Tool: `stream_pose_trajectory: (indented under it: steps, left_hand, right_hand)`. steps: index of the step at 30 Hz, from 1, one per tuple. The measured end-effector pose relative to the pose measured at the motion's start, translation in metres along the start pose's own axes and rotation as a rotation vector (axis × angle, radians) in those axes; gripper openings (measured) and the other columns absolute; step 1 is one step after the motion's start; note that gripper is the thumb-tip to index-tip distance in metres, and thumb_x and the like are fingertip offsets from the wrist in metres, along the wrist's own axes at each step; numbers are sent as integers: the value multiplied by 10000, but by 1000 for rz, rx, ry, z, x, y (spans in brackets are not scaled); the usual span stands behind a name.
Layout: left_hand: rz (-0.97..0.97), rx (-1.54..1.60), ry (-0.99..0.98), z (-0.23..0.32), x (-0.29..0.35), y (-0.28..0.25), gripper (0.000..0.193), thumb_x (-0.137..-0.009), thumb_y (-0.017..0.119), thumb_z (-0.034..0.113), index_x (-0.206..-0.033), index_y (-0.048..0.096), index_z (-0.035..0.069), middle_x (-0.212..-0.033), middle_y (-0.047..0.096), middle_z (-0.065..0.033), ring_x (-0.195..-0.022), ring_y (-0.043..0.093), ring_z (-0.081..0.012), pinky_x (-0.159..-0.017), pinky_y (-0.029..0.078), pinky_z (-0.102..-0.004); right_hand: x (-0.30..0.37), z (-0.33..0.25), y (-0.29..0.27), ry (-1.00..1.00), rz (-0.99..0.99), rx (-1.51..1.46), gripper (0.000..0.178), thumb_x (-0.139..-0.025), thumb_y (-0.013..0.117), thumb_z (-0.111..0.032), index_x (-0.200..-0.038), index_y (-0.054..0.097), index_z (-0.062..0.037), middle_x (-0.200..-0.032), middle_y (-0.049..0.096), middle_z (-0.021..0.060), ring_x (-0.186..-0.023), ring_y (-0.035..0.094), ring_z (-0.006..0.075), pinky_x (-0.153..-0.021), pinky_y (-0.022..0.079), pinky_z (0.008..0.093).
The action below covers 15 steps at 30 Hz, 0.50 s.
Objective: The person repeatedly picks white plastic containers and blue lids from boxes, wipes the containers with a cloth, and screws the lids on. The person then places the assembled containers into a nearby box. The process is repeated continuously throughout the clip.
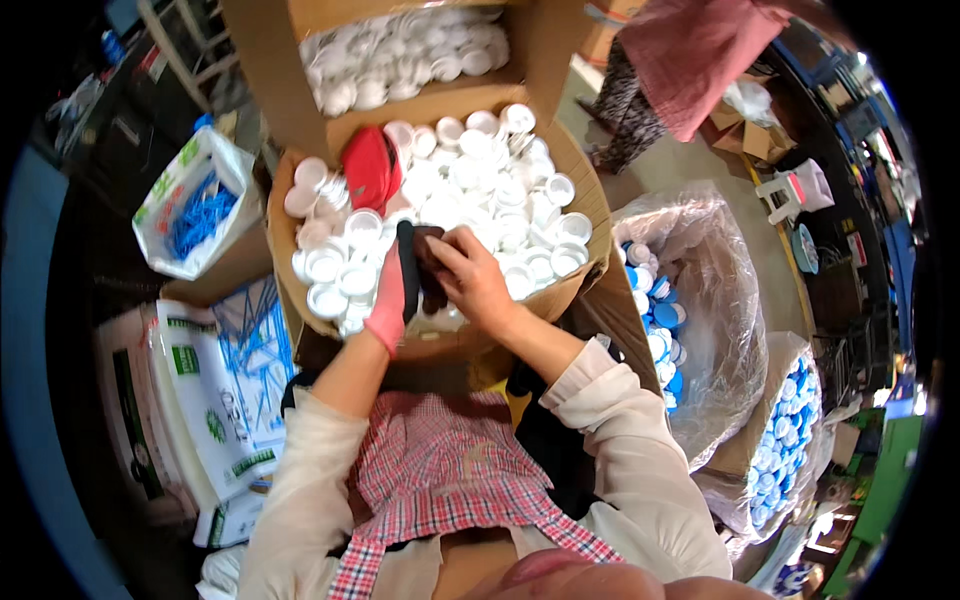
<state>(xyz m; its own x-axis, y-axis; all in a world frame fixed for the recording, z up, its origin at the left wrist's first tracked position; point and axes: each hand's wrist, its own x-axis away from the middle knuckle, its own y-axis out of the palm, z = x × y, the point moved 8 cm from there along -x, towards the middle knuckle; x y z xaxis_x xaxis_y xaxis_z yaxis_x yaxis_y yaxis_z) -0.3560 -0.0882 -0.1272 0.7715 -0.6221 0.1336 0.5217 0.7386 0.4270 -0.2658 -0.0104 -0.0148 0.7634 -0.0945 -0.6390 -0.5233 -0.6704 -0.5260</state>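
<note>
My left hand [392,290] wears a pink glove with a black palm side. It is held edge-on over the box, its fingers seemingly straight and partly hidden. Against its palm side my bare right hand [468,278] is closed, fingertips pinching the dark glove material [431,268]; whether this is part of the worn glove or a separate piece I cannot tell. Beneath both hands lie many round white plastic caps [470,180] in a cardboard box [572,290]. A red, flat, rounded item [371,168] rests on the caps beyond my left hand.
Behind stands another cardboard compartment [410,15] of white caps. To the left are a white bag [160,225] with blue strips and printed sacks [190,400]. On the right, a clear plastic-lined container [725,330] and a sack [785,440] hold blue and white caps. Another person [670,75] stands far right.
</note>
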Motion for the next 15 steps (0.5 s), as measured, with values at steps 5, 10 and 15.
stream_pose_trajectory:
  steps: [5,10,15]
  left_hand:
    - [-84,-39,603,92,18,5,462,-1005,339,377,-1196,537,6,-1096,608,-143,-977,599,-242,-883,466,-366]
    - [-81,836,37,85,6,-36,688,-956,363,518,-1331,327,-58,-1375,378,-270,-1255,400,-436,-1045,313,-633]
    - [-319,968,-53,85,16,-5,803,-926,316,629,-1369,307,-41,-1399,339,-311,-1299,322,-497,-1041,317,-609]
  right_hand:
    - [16,63,36,293,-482,112,424,-705,703,-40,-1121,636,-88,-1024,547,175,-906,587,364,-787,495,425]
    - [39,152,40,592,-451,-23,474,-798,671,-124,-1244,524,-62,-1159,559,205,-969,594,374,-845,477,431]
    - [44,268,-39,726,-267,640,486,-724,690,-309,-1174,606,-145,-1126,599,233,-1036,538,405,-889,449,478]
